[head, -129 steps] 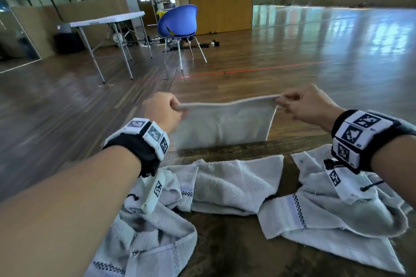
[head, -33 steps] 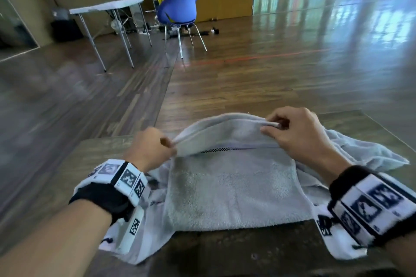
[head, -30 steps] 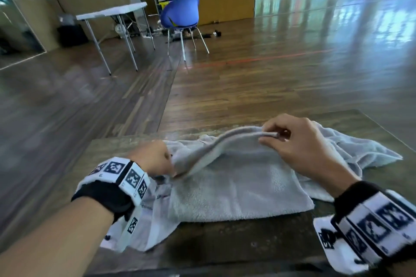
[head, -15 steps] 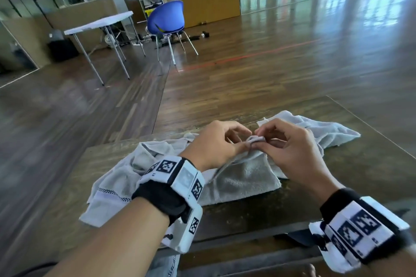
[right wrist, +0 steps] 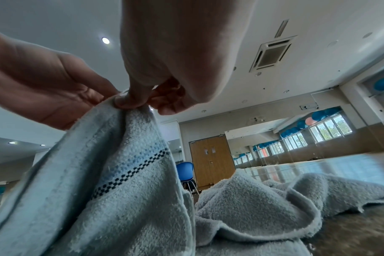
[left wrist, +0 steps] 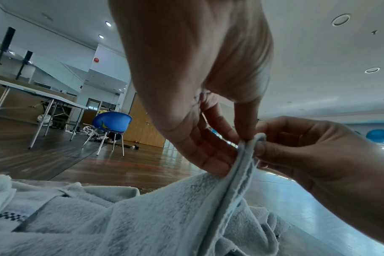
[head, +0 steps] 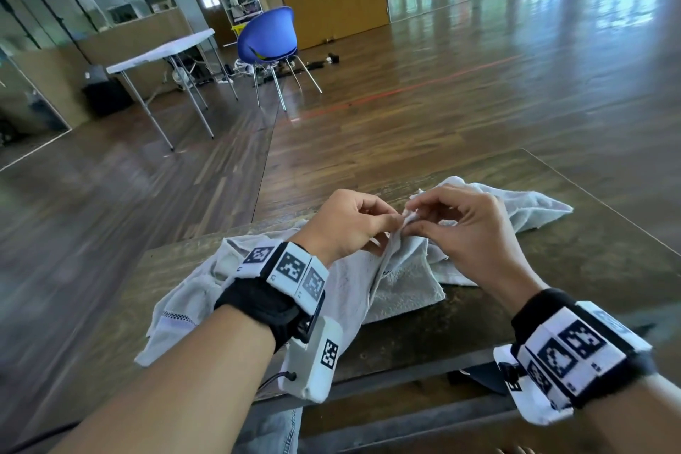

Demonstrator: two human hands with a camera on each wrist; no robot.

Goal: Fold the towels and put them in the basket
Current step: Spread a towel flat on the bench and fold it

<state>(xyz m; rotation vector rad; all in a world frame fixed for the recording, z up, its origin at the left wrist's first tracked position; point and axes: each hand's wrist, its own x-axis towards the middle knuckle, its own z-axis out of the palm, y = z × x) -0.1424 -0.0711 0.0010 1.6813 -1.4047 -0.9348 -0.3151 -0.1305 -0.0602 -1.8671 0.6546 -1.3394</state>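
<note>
Both hands meet above the middle of the wooden table [head: 575, 269], pinching the same gathered edge of a pale grey towel [head: 401, 284]. The left hand [head: 350, 225] clamps the raised hem between thumb and fingertips; the right hand [head: 468, 228] pinches it from the other side, so the two sets of fingertips almost touch. From the left wrist view the hem runs up as a narrow doubled ridge between the two hands, and the towel [left wrist: 143, 216] drapes down from it onto the table. The right wrist view shows a checkered dark stripe [right wrist: 129, 171] woven across the towel just below the pinch.

A second towel [head: 530, 206] lies crumpled on the table behind the right hand, and a third [head: 184, 302], with a checkered band, spreads under the left wrist; it seems to overhang the near edge, though the arm hides part of it. A blue chair [head: 269, 37] and a white folding table [head: 162, 53] stand well apart on the wooden floor.
</note>
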